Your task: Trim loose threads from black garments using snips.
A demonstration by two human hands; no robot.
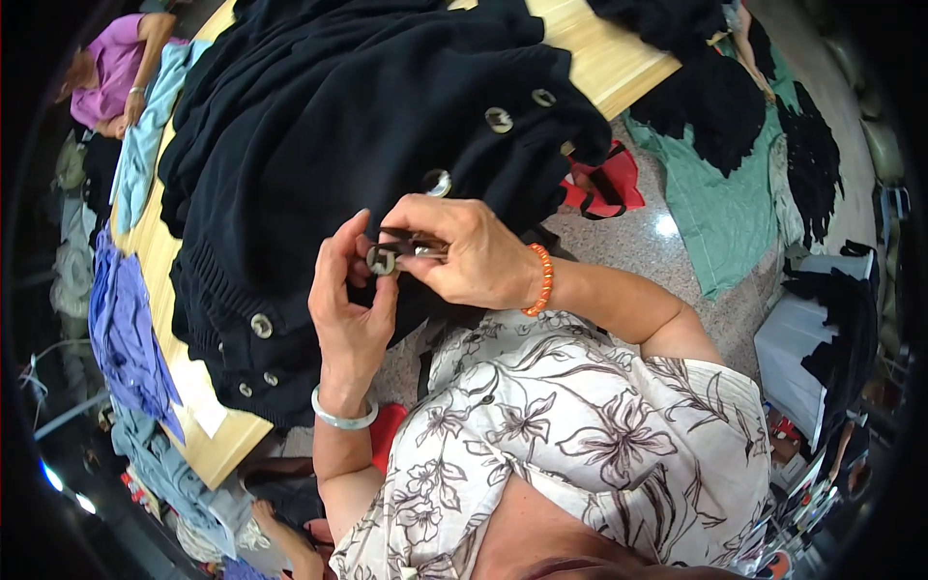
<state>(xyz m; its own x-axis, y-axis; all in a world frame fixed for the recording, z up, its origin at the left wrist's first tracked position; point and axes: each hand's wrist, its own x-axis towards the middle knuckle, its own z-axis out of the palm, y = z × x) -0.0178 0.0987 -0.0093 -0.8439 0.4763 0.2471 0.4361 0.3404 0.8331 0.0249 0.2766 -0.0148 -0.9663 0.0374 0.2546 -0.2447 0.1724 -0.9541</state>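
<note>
Both hands hold a closed grip on the same spot: left hand (350,304) pinches a round metallic button (381,260) and the knit under it between thumb and fingers, right hand (462,251) is closed over the fabric fold just beside it, fingertips touching the button's edge. Can't tell if a needle, thread or tool is in the right grip, too small and hidden by the fingers. Largest thing: black knit garment (338,126), spread over most of the wooden bench (604,53), near edge pulled off the bench toward the person's chest. Work point is at that near edge, right between the two hands, above the floral shirt (580,435). Progress, my read: several buttons already sit on the knit, three up near the top right (499,120) and a row of smaller ones along the lower left hem (261,326), so the held button looks like one of the later ones; whether it's attached or only being checked I can't say. Other bits: light blue cloth (145,135) and purple cloth (126,329) along the bench's left side, second person in a purple top (111,72) at the far end, more black pieces on green sheet on the floor (715,213) to the right. Small stuff: orange bead bracelet (543,280) on right wrist, pale bangle (343,416) on left.
</note>
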